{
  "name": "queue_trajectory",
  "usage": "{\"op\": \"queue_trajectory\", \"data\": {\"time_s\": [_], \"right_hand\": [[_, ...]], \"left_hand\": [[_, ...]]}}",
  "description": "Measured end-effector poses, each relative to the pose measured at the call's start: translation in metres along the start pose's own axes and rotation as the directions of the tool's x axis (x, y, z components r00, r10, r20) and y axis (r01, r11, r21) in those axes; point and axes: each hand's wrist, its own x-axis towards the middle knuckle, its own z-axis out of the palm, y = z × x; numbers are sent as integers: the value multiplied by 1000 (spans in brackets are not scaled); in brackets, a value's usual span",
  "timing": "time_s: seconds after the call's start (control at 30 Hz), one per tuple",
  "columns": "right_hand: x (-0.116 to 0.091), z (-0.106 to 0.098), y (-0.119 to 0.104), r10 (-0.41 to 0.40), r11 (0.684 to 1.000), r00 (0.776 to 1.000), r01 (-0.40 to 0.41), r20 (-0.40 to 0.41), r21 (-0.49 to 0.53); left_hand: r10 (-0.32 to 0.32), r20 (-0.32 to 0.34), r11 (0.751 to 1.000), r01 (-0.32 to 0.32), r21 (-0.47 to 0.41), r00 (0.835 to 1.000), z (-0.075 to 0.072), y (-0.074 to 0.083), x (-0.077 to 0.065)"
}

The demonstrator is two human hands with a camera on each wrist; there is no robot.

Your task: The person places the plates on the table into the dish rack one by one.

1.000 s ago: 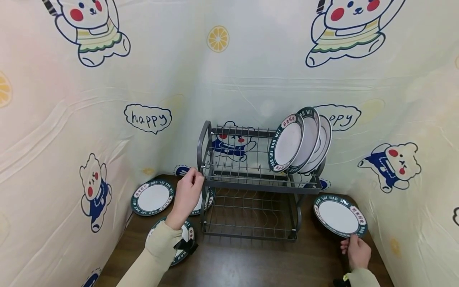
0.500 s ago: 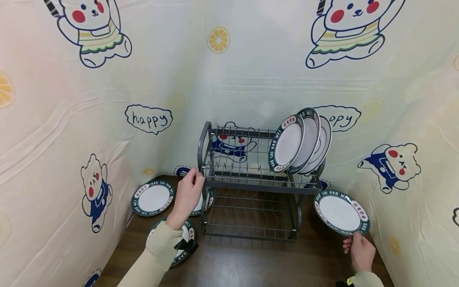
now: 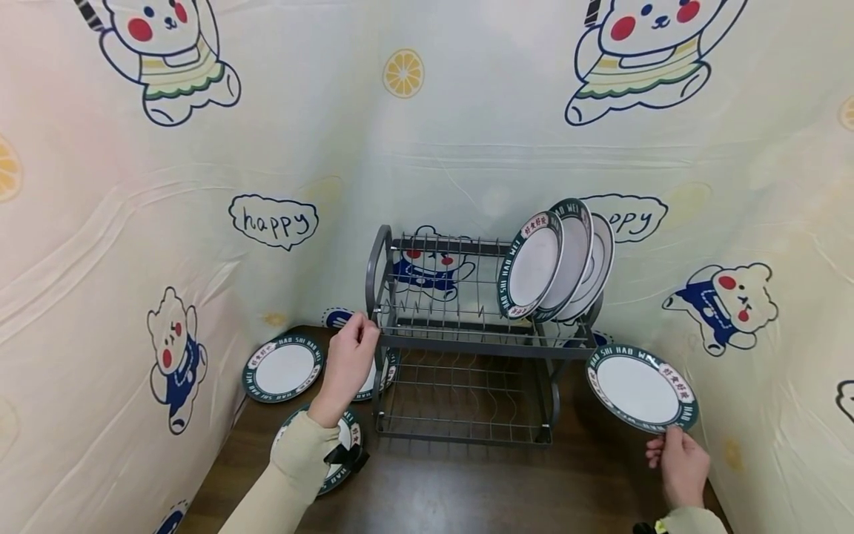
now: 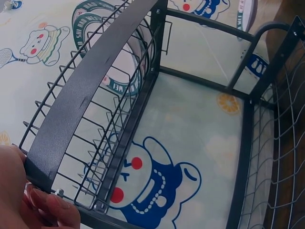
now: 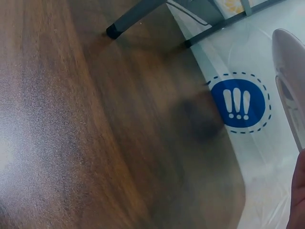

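Observation:
My left hand (image 3: pixel 348 363) grips the left front corner of a dark grey two-tier dish rack (image 3: pixel 480 345); in the left wrist view its fingers (image 4: pixel 50 205) curl round the frame. At the right, my right hand (image 3: pixel 682 463) pinches the near rim of a white plate (image 3: pixel 637 387) with a green lettered border. That plate is raised off the table beside the rack, and the right wrist view catches only its edge (image 5: pixel 290 81). Three plates (image 3: pixel 534 267) lean upright in the right end of the upper tier. The lower tier (image 3: pixel 460 404) holds nothing.
Left of the rack lie a plate (image 3: pixel 283 368) at the back, another plate (image 3: pixel 368 382) partly behind the rack, and a third plate (image 3: pixel 352 437) partly under my left forearm. A printed cloth (image 3: pixel 467 163) hangs behind and at both sides of the brown table (image 3: pixel 447 489).
My right hand has moved a little right and away from me, raising the plate, which looks larger now. The left hand stays on the rack.

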Motion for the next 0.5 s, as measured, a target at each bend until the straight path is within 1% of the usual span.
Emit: {"op": "queue_trajectory", "data": {"time_s": [0.23, 0.33, 0.5], "right_hand": [[-8, -3, -11, -13, 999, 1000, 13, -6, -29], [-12, -4, -16, -5, 1000, 1000, 6, -8, 8], [-20, -6, -23, -12, 1000, 1000, 11, 2, 16]], "left_hand": [[0, 5, 1000, 0, -2, 1000, 0, 0, 0], [0, 5, 1000, 0, -3, 1000, 0, 0, 0], [2, 4, 1000, -2, -7, 1000, 0, 0, 0]]}}
